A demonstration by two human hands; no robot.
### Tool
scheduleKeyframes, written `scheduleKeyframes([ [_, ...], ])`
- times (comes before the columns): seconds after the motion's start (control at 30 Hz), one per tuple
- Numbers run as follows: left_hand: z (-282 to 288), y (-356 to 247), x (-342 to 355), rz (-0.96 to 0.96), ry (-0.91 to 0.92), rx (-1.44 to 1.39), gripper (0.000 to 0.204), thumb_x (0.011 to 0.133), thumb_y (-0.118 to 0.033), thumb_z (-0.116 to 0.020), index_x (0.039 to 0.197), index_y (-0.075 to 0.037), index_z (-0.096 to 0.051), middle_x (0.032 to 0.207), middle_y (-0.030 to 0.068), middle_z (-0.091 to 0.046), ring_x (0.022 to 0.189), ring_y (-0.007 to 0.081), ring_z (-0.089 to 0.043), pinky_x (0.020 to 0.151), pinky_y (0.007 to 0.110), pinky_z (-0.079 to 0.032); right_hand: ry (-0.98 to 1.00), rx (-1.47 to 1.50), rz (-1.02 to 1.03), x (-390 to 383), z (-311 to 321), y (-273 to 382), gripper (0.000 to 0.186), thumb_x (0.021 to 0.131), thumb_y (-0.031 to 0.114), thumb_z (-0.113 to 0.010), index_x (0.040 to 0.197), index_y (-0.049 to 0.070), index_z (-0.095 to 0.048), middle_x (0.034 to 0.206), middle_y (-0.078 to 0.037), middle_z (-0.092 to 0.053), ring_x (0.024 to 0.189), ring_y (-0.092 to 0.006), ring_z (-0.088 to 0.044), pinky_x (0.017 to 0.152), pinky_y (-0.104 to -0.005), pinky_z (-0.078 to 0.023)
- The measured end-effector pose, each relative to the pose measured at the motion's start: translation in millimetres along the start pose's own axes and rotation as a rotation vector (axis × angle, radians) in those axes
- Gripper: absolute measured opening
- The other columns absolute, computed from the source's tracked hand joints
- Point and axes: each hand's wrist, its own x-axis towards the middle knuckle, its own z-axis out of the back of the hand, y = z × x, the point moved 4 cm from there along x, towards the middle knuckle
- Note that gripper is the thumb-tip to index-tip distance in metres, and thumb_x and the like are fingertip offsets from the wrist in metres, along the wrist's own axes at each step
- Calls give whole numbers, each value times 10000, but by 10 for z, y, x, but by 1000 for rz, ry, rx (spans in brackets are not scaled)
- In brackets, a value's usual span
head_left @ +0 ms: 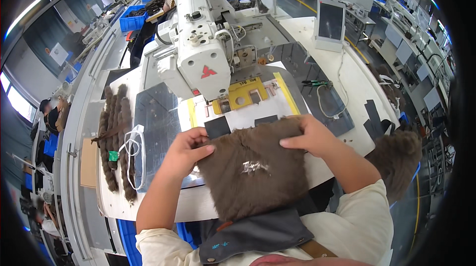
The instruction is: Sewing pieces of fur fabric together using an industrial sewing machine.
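My left hand [194,149] grips the top left corner of a brown fur piece [248,176], thumb on the fur and fingers curled behind it. My right hand [305,137] holds the top right edge the same way. The piece hangs over the table's front edge, with a small shiny silvery patch [255,166] near its middle. Just beyond it, two black rectangles [217,127] lie on a white plate under a yellow template [240,96] at the head of a large white sewing machine [196,57].
Fur strips [114,137] and a white cord [135,152] lie at the left. A screen [329,23], green-handled snips [315,83], black strips and a fur pile [396,162] are at the right. Co-workers [49,119] sit far left; blue bins [133,18] stand behind.
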Motion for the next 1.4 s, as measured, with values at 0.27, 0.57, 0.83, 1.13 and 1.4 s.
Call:
scheduleKeyframes([
  [0.27, 99, 659, 381, 246, 125, 297, 237, 879, -22, -739, 1108, 6, -686, 968, 15, -691, 885, 97, -612, 818, 262, -492, 69, -360, -125, 497, 196, -603, 328, 850, 113, -778, 1130, -44, -711, 960, -65, -732, 886, -135, -662, 810, -305, -523],
  [0.57, -77, 562, 737, 139, -43, 242, 366, 892, -14, -741, 1250, 5, -662, 998, 35, -718, 903, 119, -644, 819, 266, -504, -86, -292, 4, 1015, 116, -522, 353, 848, 62, -813, 1154, -47, -676, 868, 3, -637, 764, -80, -579, 706, -257, -464],
  [0.83, 417, 510, 817, -7, -346, 313, 242, 916, -27, -718, 1157, -12, -691, 955, 35, -720, 842, 116, -635, 743, 302, -509, -268, -498, 51, 1026, 532, -448, 201, 888, 178, -785, 877, -7, -708, 725, -29, -654, 691, -90, -606, 626, -290, -475],
  [1.13, 648, 483, 972, 93, -434, 808, 274, 870, -71, -758, 1088, 74, -675, 811, 151, -729, 700, 209, -704, 659, 351, -540, -430, -926, -153, 1010, 851, -483, 319, 849, 271, -777, 701, -5, -714, 682, -117, -714, 641, -226, -701, 649, -371, -533],
  [1.4, 680, 513, 1372, 27, -442, 825, 355, 808, -82, -785, 1120, 59, -690, 798, 134, -722, 688, 217, -696, 644, 347, -533, -363, -965, -124, 1366, 933, -432, 323, 818, 295, -783, 694, 7, -704, 683, -172, -690, 693, -323, -697, 681, -420, -536],
])
